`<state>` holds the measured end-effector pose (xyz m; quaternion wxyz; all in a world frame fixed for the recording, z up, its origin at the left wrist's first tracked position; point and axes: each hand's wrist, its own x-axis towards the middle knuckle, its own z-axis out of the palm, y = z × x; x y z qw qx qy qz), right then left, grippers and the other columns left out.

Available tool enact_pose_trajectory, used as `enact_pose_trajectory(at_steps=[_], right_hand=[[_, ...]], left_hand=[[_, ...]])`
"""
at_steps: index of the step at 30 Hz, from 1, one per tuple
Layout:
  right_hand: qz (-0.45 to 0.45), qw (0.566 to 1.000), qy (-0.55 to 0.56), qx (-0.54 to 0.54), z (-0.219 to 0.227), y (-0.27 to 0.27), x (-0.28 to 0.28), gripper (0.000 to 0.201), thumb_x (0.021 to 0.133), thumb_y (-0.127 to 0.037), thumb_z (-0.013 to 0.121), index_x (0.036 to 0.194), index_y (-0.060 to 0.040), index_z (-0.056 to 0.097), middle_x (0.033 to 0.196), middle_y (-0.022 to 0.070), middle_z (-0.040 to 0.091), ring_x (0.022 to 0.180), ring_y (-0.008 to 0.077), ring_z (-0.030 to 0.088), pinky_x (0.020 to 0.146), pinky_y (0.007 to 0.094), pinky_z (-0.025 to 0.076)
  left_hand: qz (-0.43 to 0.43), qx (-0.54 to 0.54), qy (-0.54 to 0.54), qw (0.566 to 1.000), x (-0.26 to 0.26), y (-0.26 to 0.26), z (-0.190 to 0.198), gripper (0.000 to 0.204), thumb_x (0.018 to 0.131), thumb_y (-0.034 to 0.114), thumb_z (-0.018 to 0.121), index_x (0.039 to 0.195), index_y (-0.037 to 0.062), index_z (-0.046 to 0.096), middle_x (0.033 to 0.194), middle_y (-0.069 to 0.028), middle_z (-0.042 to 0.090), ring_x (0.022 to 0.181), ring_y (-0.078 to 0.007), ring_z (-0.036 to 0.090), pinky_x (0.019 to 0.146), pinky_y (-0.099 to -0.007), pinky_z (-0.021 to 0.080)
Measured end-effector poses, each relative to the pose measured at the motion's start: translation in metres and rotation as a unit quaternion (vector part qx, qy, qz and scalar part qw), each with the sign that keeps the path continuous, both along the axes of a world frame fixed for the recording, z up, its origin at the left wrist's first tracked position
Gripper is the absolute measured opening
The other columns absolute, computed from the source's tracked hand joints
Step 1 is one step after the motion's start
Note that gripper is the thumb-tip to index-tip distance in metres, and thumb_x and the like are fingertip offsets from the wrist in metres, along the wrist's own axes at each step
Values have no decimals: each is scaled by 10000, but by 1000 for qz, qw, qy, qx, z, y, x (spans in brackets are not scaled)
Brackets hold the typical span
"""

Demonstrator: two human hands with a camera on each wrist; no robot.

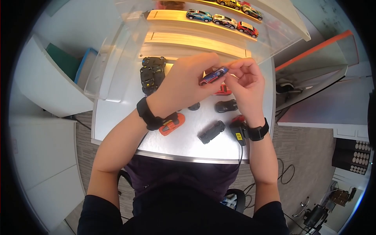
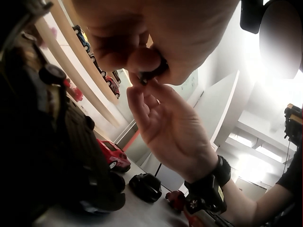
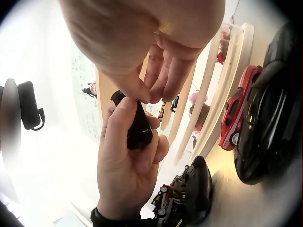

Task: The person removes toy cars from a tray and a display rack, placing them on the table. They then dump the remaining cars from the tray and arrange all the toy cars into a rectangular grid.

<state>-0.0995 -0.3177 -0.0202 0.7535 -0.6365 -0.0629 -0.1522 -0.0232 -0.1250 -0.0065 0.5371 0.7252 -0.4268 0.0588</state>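
Observation:
My left hand (image 1: 182, 80) grips a small blue toy car (image 1: 213, 76) with red and white markings, holding it above the table. Thumb and index finger of my right hand (image 1: 250, 84) pinch at the car's far end, while the other right fingers are loosely curled. In the right wrist view the toy car (image 3: 139, 128) shows as a dark body between the left thumb and fingers. The left wrist view has it mostly hidden behind the left hand (image 2: 165, 28). Beneath the hands, a red toy car (image 1: 224, 90) is partly covered by them.
On the white table (image 1: 176, 147) lie a black car (image 1: 226, 105), a dark grey car (image 1: 212, 132), an orange car (image 1: 172, 125) and several dark cars (image 1: 152, 76) clustered at left. Behind, a lit wooden shelf (image 1: 172, 15) bears several colourful cars. A cable hangs from the right wrist.

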Motion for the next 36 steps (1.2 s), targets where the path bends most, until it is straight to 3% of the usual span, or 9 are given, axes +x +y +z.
enact_pose_trajectory(at_steps=[9, 12, 24, 32, 34, 36], right_hand=[[5, 998, 63, 4, 6, -5, 1, 247, 999, 85, 729, 1204, 6, 615, 1191, 143, 760, 1119, 182, 767, 965, 296, 630], [13, 997, 76, 7, 8, -7, 1, 249, 1012, 58, 733, 1225, 11, 614, 1187, 147, 768, 1117, 181, 770, 964, 289, 626], [23, 996, 84, 5, 11, -7, 0, 268, 1016, 55, 701, 1263, 11, 606, 1152, 131, 773, 1084, 167, 768, 953, 292, 627], [60, 989, 128, 52, 12, -8, -1, 283, 1036, 51, 629, 1311, -2, 586, 1165, 101, 768, 1063, 173, 773, 965, 306, 630], [76, 988, 121, 58, 18, -7, -1, 357, 1035, 27, 665, 1376, -15, 570, 1225, 113, 744, 1158, 171, 733, 997, 318, 616], [94, 988, 104, 60, 19, -7, -2, 405, 1031, 6, 701, 1410, -21, 560, 1256, 120, 731, 1211, 172, 705, 1016, 324, 607]], left_hand=[[0, -5, -84, 996, 7, 0, -7, 192, 898, 63, 852, 1028, 35, 713, 844, -30, 656, 586, -102, 516, 526, -262, 416], [5, 2, -77, 997, 5, 0, -8, 221, 896, 76, 867, 1073, 43, 738, 877, -38, 679, 616, -121, 566, 540, -265, 449], [-5, 14, -79, 997, 6, 4, -1, 349, 874, 115, 907, 1199, 88, 782, 908, -25, 699, 594, -96, 553, 538, -243, 446], [-23, 30, -31, 999, 0, 5, 12, 332, 877, 80, 863, 1189, 72, 749, 958, -49, 701, 626, -128, 633, 563, -266, 500], [-9, 55, -16, 998, 0, 8, 15, 301, 915, 117, 837, 1195, 85, 731, 974, -66, 690, 714, -185, 690, 606, -307, 557], [-21, 43, -24, 999, 5, 8, 12, 300, 915, 105, 829, 1200, 87, 737, 982, -68, 672, 743, -180, 696, 611, -306, 564]])
